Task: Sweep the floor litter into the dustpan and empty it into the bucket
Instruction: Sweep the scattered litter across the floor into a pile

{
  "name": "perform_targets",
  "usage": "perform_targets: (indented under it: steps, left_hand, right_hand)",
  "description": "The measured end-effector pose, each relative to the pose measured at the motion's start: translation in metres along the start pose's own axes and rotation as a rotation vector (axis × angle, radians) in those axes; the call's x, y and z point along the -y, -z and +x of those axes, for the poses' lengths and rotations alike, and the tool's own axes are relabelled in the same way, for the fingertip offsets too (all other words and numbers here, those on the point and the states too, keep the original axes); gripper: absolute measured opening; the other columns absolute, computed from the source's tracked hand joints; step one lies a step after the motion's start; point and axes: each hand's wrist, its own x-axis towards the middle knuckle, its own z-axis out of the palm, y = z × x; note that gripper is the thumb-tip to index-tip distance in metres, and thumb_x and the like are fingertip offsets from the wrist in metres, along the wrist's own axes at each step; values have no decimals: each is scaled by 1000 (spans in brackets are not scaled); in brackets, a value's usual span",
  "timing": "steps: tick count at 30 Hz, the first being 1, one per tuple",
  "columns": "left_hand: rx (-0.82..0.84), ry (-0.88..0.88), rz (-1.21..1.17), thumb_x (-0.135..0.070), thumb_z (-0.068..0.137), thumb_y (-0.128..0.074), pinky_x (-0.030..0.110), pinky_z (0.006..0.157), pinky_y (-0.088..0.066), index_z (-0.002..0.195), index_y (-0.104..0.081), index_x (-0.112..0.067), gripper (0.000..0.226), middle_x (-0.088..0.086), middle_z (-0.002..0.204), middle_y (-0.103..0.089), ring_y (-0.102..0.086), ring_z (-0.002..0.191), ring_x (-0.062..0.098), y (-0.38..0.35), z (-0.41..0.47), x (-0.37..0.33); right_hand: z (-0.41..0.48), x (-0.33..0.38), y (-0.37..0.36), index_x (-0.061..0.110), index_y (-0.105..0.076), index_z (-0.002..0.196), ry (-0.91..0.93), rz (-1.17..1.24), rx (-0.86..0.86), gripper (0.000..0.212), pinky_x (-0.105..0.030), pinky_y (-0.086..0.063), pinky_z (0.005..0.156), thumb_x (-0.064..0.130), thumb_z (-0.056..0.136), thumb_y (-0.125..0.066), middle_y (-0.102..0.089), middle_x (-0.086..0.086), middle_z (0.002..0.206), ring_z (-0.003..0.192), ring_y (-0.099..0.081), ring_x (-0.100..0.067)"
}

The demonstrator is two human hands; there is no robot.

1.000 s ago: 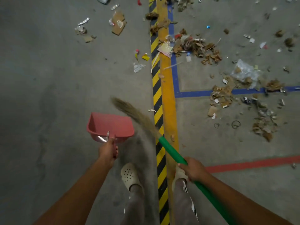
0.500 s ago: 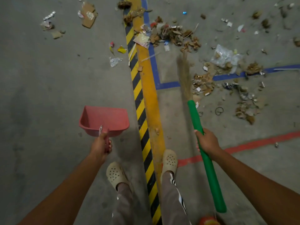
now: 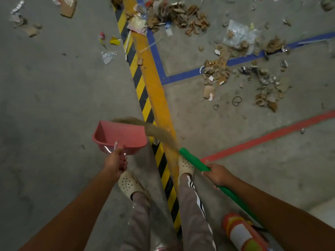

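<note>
Here the left hand grips the dustpan, the right hand the broom; a hard flick could scatter litter past it.

Broom bristles motion-blurred, handle of dustpan hidden in left hand, canister cropped below

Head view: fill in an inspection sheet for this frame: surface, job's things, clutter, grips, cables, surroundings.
Surface: concrete floor, yellow-black hazard stripe.
Job's things: pink dustpan, no litter seen inside; broom, bristles across its mouth; bucket not in view.
Clutter: cardboard scraps, clear plastic bag, black rings, right of the stripe.
Grips: left hand holds the dustpan handle; right hand holds the broom handle.
Cables: nothing seen.
Surroundings: red cylinder with white label, lower right.
</note>
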Motion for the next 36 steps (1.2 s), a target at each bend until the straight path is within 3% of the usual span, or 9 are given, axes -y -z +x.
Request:
perform_targets:
  steps: [4,9,14,18,22,26,30,34,36]
  left_hand:
    - [43,-19,7,-26,103,-41,11,33,-24,82,-53,-14,27,-1,45,-40,-34,31,5,-19,-2,-9]
    - [66,-69,46,-26,104,-42,11,33,-27,84,-51,-15,24,-2,45,-44,-38,32,5,-49,-8,-27]
    - [73,-116,74,-24,105,-41,15,34,-30,88,-51,-12,23,5,63,-42,-40,37,7,-81,-19,-41]
    - [63,-122,81,-25,104,-43,12,34,-29,87,-50,-11,23,6,67,-42,-41,32,7,-98,-20,-45]
    - [48,-110,108,-26,104,-44,11,34,-30,86,-52,-10,25,6,65,-42,-41,32,7,-110,-22,-47]
    - [48,-103,134,-25,102,-47,11,34,-28,85,-53,-13,22,3,55,-42,-38,31,8,-122,-26,-51]
    - [48,-119,200,-24,102,-47,11,33,-28,82,-53,-11,24,4,54,-43,-38,30,8,-139,-32,-60]
    - [31,-176,265,-23,102,-47,12,34,-29,85,-54,-11,22,5,56,-44,-39,32,8,-162,-39,-72]
    - [36,-184,282,-24,102,-48,11,34,-30,86,-54,-10,22,4,52,-46,-40,31,8,-175,-44,-80]
  right_hand:
    - [12,-9,29,9,-68,108,-73,83,-145,33,-29,-45,57,39,98,-56,-66,-7,62,59,-66,-24]
    - [34,-11,66,0,-65,112,-155,300,-365,40,-35,-49,77,37,98,-55,-71,-23,103,96,-68,-37]
    - [20,3,86,10,-59,111,-90,506,-577,33,-37,-54,72,40,102,-49,-69,-13,93,81,-69,-33]
    - [3,-5,83,17,-57,110,44,386,-535,26,-33,-49,66,40,102,-49,-67,-8,86,74,-66,-28]
    - [9,-21,79,16,-58,122,113,136,-361,35,-36,-51,76,42,99,-53,-70,-12,104,94,-66,-33]
    - [17,-30,79,17,-58,100,65,60,-137,24,-28,-45,58,41,98,-56,-66,-8,86,79,-68,-28]
    - [27,-50,90,8,-61,102,-94,325,-199,26,-31,-52,62,34,99,-57,-64,-9,71,55,-62,-24]
    - [33,-59,117,0,-64,100,-177,694,-355,35,-43,-60,68,34,98,-57,-70,-19,82,69,-70,-33]
    - [25,-58,132,4,-62,95,-175,874,-415,30,-40,-59,62,33,100,-56,-68,-17,77,63,-67,-31]
